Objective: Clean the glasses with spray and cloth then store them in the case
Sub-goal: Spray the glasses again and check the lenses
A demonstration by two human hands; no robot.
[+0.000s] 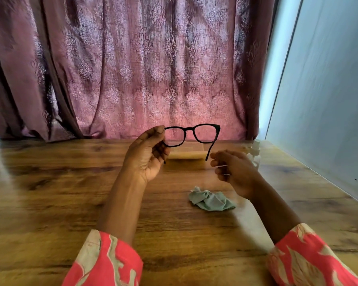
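left hand (148,153) raised, fingers curled; right hand (234,171) loosely curled

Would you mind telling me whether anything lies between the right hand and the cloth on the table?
Nothing visible does. The right hand hovers above and just behind the green cloth, with only bare wooden table around it. The left hand holds the glasses farther back.

I see two bare forearms, each ending in a loose sleeve (103,263) of coral-red cloth printed with cream, leaf-like shapes; the cuffs sit below the elbows.
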